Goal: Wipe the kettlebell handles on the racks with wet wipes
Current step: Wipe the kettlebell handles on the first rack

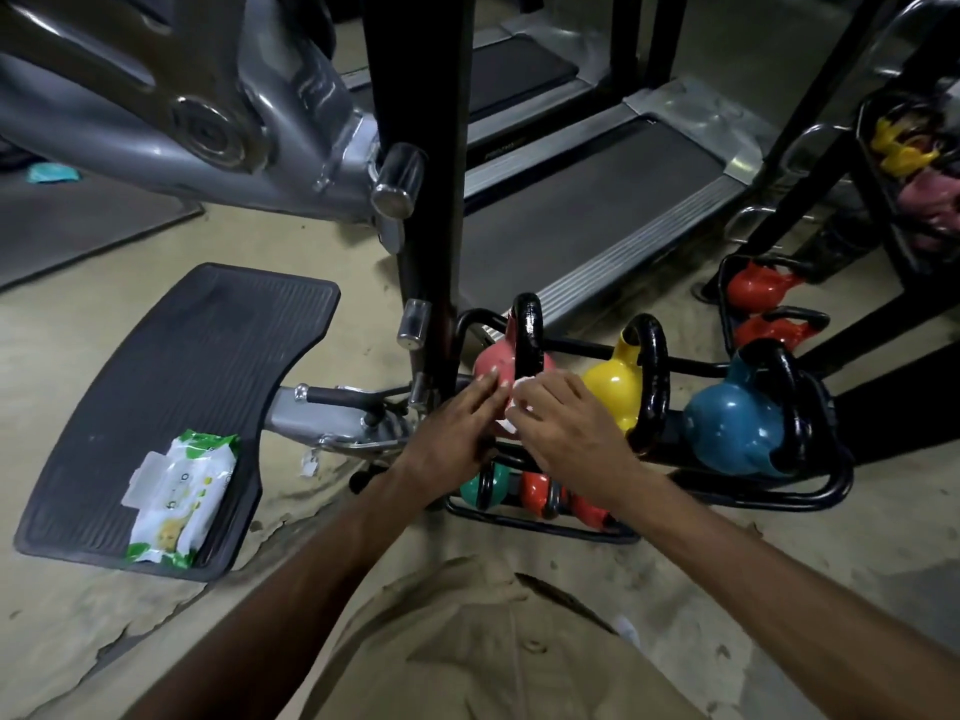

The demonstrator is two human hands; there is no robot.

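Kettlebell handle (529, 335) — the thick, glossy black loop on the pink kettlebell (491, 363) — looks rigid, heavy and likely slick once damp. The bell is best left seated in the rack (753, 498) while the soft, limp wet wipe (521, 391) is wrapped round the loop. It stands just ahead of both hands. The left hand (457, 426) lays straight fingers against the pink body. The right hand (563, 420) curls its fingers over the wipe at the handle's base. To the right hand's right sit a yellow kettlebell (613, 387) and a blue kettlebell (732, 423). Well left of the left hand, a wipes pack (179, 501) lies on a ribbed footplate (197, 356).
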